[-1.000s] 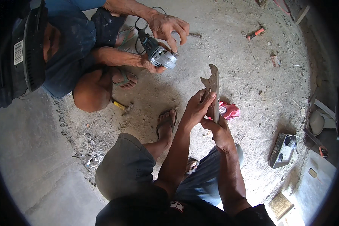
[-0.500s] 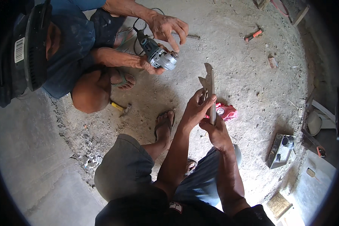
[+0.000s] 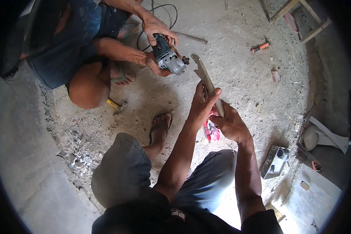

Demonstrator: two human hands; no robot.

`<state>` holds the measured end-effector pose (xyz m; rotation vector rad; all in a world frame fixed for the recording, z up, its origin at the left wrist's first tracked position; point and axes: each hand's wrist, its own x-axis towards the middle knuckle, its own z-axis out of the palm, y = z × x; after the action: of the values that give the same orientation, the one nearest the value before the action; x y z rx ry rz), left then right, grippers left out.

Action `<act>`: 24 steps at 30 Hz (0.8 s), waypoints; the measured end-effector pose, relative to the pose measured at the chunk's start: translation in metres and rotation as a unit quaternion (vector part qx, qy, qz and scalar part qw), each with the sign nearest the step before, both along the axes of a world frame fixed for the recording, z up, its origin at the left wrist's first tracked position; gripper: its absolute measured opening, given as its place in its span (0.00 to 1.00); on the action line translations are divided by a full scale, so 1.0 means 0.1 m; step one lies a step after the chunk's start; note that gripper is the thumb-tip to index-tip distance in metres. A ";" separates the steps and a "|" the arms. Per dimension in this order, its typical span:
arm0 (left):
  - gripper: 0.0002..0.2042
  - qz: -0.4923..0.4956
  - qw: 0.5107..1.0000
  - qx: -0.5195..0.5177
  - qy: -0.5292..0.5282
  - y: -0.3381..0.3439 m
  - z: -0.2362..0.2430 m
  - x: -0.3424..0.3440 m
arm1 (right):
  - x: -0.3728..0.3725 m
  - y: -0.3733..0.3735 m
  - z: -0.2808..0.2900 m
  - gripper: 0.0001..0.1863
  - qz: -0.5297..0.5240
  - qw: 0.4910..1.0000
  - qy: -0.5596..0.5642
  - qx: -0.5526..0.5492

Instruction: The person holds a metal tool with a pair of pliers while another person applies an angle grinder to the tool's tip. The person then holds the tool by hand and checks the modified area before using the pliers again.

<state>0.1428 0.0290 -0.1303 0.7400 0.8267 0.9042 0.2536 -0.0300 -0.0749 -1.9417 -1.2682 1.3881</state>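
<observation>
Shears-like metal hand tool (image 3: 206, 80), one, grey-brown, with a hooked head and a shorter point beside it. Held above the floor (image 3: 238, 23), at the middle of the scene; head to the far left, plain end near and to the right.

Left hand (image 3: 202, 105): grip grasping the tool's middle, thumb laid along it.
Right hand (image 3: 233, 124): grip grasping the near end; fingers partly hidden.

Step in hand, by judgement: holding the tool out, head away from the body. Moving it from here would call for a steady two-handed hold, with fingers clear of the hooked edge and of the spindle opposite.

Angle grinder (image 3: 167, 56), grey-green with a silver head, corded; just left of the tool's head and apart from it. Held by a co-worker's far hand (image 3: 156, 28) and near hand (image 3: 154, 64).

Crumpled red-and-white item (image 3: 212, 132), on the floor below the hands; cloth or wrapper, cannot tell.

Metal rod (image 3: 191, 37), far side, on the floor.
Yellow-handled hammer (image 3: 113, 103), left.
Red-handled tool (image 3: 260, 47), far right.
Orange-handled saw (image 3: 316, 166), right edge.

Markings: white emblem (image 3: 178, 213) on the wearer's dark shirt; no brand or lettering legible elsewhere.
</observation>
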 end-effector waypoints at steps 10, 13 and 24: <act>0.26 0.039 0.999 0.009 -0.036 0.16 0.08 -0.09 | -0.08 0.28 0.09 0.18 0.034 0.999 0.003 -0.014; 0.25 0.050 0.998 -0.001 -0.038 0.19 0.08 -0.09 | -0.07 0.32 0.10 0.17 0.053 0.999 -0.004 -0.009; 0.24 0.072 0.994 -0.052 -0.067 0.17 0.05 -0.09 | -0.19 0.33 0.13 0.15 0.044 0.999 -0.006 0.001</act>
<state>0.1334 0.0462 -0.1250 0.5287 0.8095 1.0217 0.2342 0.0026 -0.0615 -1.9159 -1.3752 1.4180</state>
